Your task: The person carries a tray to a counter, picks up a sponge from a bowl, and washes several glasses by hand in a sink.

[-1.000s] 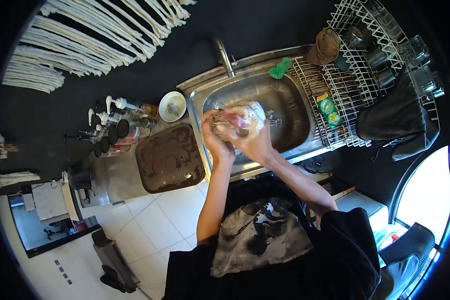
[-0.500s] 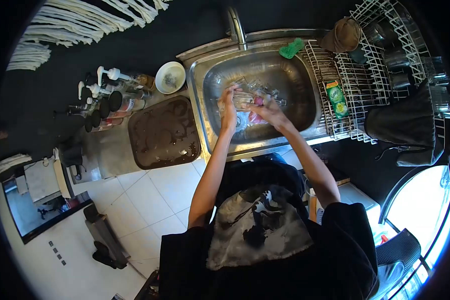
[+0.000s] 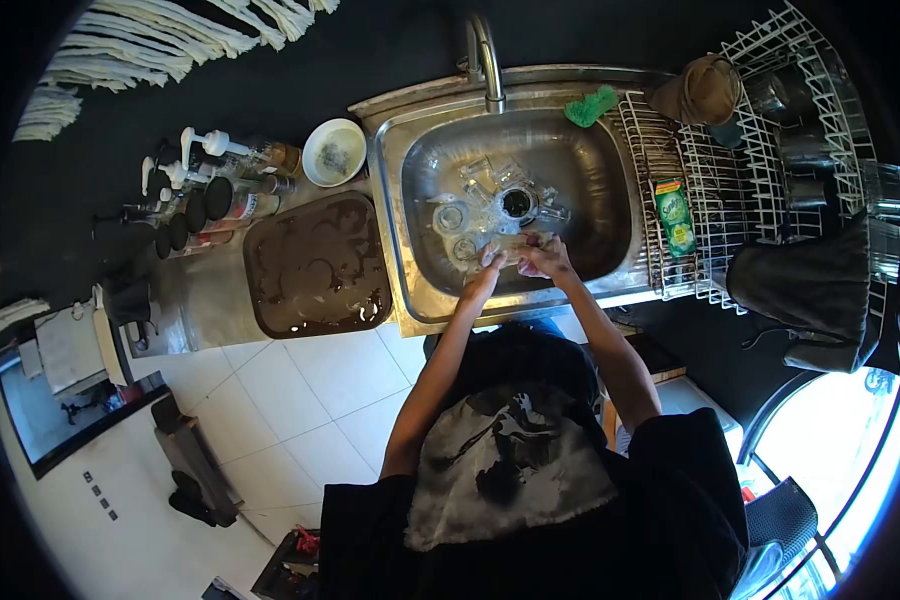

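My left hand (image 3: 486,268) and my right hand (image 3: 546,260) are close together over the near part of the steel sink (image 3: 595,225). Both have their fingers closed around a clear drinking glass (image 3: 512,246), which lies sideways between them. Just beyond, more clear glasses (image 3: 450,217) sit in the basin, some upright and some tipped over. A dark round opening (image 3: 517,204) shows among them, perhaps the drain or a glass mouth. The faucet (image 3: 489,70) hangs over the far edge, and I cannot make out any running water.
A green scrubber (image 3: 591,106) lies at the sink's far right corner. A wire dish rack (image 3: 715,200) holds a green soap pack (image 3: 675,217), a brown cup (image 3: 708,90) and glasses. On the left are a wet brown tray (image 3: 320,265), a white bowl (image 3: 334,152) and pump bottles (image 3: 220,145).
Both hands have come toward the sink's near edge and closer together, now around a glass. The red-pink item under them is no longer visible. The whole view has shifted slightly.
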### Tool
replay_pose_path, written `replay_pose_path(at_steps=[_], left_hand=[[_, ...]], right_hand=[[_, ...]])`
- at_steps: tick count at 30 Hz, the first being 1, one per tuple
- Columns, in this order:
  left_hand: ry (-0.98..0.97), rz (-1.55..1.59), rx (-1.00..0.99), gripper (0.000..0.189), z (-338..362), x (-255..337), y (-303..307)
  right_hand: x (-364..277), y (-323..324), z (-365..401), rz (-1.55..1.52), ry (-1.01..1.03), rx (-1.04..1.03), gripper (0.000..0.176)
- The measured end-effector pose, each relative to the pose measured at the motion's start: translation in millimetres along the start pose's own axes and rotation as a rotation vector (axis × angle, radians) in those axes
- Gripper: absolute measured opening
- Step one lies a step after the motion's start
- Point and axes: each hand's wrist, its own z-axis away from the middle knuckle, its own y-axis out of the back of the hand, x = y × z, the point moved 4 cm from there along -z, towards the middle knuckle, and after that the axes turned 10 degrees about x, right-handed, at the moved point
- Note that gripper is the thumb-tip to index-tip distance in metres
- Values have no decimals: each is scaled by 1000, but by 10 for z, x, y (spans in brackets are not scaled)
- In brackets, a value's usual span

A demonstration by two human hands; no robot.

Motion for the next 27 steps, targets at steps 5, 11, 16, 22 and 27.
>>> replay_pose_path(at_steps=[5, 11, 16, 22, 27], left_hand=[[52, -79, -71, 55, 206, 156, 55], [87, 92, -43, 47, 395, 315, 81], [94, 65, -69, 48, 420, 309, 130], [-44, 85, -28, 54, 555, 389, 231], [-3, 46, -31, 54, 604, 385, 250]], right_hand=[[-164, -67, -39, 502, 268, 173, 33], [-137, -386, -126, 935, 476, 382, 23], [-55, -597, -238, 1067, 632, 300, 28], [-498, -326, -632, 802, 429, 384, 38], [-313, -247, -1642, 418, 276, 203, 42]])
